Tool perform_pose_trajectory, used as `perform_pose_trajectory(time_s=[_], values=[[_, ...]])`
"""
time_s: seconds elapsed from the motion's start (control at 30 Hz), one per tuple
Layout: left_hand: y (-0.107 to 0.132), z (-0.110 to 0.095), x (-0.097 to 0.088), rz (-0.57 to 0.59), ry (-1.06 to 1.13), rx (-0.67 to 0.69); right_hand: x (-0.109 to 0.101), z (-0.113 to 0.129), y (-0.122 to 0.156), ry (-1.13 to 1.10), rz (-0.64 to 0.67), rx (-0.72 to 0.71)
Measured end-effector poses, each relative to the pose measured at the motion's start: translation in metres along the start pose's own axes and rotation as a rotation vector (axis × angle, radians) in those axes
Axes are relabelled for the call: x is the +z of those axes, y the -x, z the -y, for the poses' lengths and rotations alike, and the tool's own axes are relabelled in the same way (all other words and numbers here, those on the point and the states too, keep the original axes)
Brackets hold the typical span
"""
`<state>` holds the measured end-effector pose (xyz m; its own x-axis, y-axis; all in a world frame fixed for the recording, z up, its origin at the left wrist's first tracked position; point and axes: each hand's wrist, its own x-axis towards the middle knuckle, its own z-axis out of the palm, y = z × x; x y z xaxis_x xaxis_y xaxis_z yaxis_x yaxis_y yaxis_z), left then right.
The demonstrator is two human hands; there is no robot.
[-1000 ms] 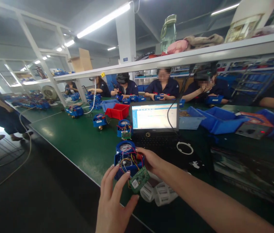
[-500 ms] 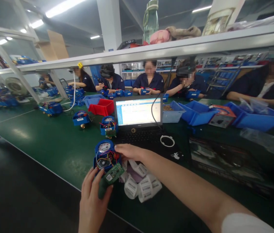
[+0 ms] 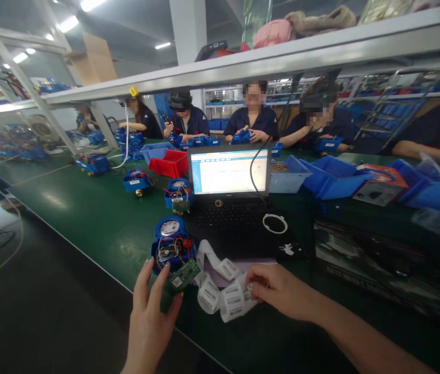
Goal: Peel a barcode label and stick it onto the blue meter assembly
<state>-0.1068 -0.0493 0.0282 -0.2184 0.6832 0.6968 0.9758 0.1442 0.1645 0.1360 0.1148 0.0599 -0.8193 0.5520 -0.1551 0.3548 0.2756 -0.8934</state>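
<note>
Green circuit board (image 3: 183,274) is what the left hand (image 3: 150,317) has pinched between thumb and fingers, right at the near edge of the table (image 3: 99,218). It's tethered by a tangle of coloured wires to the blue meter (image 3: 171,244) sitting just behind it, dial face up. So that grip is closed on the board. The right hand (image 3: 278,291) is over on the curled strip of white labels (image 3: 223,293), fingertips closed on one near the strip's end, just in front of the open laptop (image 3: 230,202).

Looks to me like the labelling step: board held steady in one hand, sticker getting picked with the other. My guess is the next bit needs a clean peel off the backing, then lining the label up on the board without tugging those thin wires. Another wired meter (image 3: 179,195) waits further back.
</note>
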Motion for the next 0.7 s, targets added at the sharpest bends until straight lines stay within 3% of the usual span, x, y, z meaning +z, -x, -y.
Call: perform_pose_trajectory(time_s=[0.13, 0.23, 0.37, 0.57, 0.7], values=[[0.002, -0.009, -0.005, 0.052, -0.041, -0.022, -0.006, -0.005, 0.0, 0.008, -0.013, -0.037], [0.0, -0.019, -0.013, 0.016, -0.051, -0.021, -0.009, -0.008, -0.002, -0.019, -0.03, -0.057], [-0.005, -0.043, -0.018, -0.016, 0.026, 0.072, -0.001, -0.007, 0.001, -0.004, 0.056, -0.071], [-0.009, -0.072, 0.001, 0.166, 0.221, 0.091, 0.01, 0.002, 0.006, -0.026, 0.149, -0.149], [-0.017, -0.078, 0.008, 0.226, 0.273, 0.041, -0.009, -0.002, 0.006, -0.051, 0.252, -0.192]])
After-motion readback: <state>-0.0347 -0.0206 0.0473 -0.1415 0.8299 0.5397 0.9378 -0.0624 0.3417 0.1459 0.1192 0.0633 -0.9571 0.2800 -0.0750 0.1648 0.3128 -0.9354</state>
